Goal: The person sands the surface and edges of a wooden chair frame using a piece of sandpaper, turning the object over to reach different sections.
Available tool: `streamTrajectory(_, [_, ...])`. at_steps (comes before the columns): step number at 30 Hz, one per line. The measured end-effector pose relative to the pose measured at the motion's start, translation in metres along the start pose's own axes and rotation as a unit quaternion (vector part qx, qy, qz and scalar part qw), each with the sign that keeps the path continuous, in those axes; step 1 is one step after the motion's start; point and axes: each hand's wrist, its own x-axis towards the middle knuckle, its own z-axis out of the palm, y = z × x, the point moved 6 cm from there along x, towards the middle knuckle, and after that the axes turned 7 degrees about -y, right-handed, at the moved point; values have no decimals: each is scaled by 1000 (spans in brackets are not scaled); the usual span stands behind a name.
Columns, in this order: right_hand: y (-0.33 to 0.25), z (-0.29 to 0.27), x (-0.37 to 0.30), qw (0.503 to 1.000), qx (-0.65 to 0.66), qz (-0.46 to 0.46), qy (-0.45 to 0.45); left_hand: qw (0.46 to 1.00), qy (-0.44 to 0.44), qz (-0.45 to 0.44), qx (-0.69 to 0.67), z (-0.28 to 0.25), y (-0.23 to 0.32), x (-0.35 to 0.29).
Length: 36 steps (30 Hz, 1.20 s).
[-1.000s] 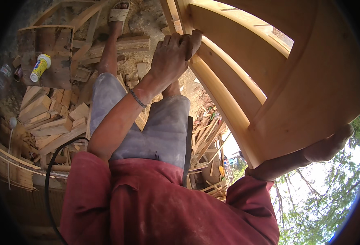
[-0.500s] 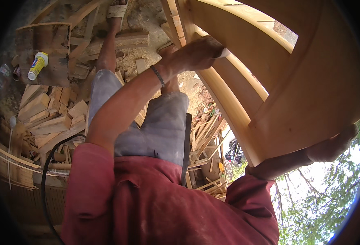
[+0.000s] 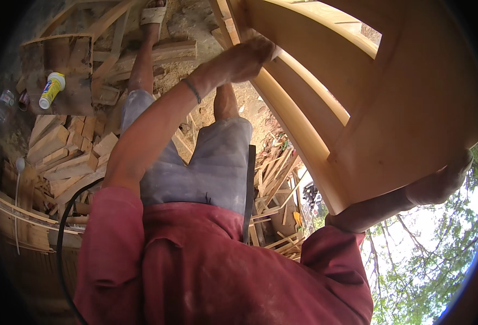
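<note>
The wooden frame, a pale piece with curved slats and a broad panel, stands tilted before the person's right side, between the two hands. The right hand is at the panel's lower edge, fingers bent; I cannot tell whether they grip it, as the hand is dark and partly hidden. The left hand is farther out, at the edge of the outer slat, its fingers curled; a small pale bit shows at the fingertips, but I cannot tell whether anything is grasped. Beyond the person's gray shorts, cut wood blocks lie heaped at left, near a dark board bearing a yellow container. Leafy branches show past the right forearm.
</note>
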Motion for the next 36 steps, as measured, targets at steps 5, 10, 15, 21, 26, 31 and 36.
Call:
streamTrajectory(5, [5, -2, -3, 999, 18, 11, -33, 985, 158, 72, 10, -2, 33, -16])
streamTrajectory(10, [11, -1, 3, 996, 57, -71, -26, 997, -21, -14, -73, -9, 3, 16])
streamTrajectory(15, [1, 4, 5, 995, -18, 72, -69, 964, 194, 182, -20, -32, 118, -17])
streamTrajectory(21, [-9, -1, 13, 997, 26, -73, -23, 994, 27, 36, -99, -21, 18, 8])
streamTrajectory(26, [-29, 7, 15, 997, -21, -48, -55, 941, 252, 222, -36, -30, 124, -15])
streamTrajectory(31, [-26, 8, 15, 996, 21, -58, -65, 941, 243, 219, -91, -28, 121, -11])
streamTrajectory(36, [-27, 9, 12, 996, 27, -45, -76, 971, 202, 113, -52, -16, 82, -13])
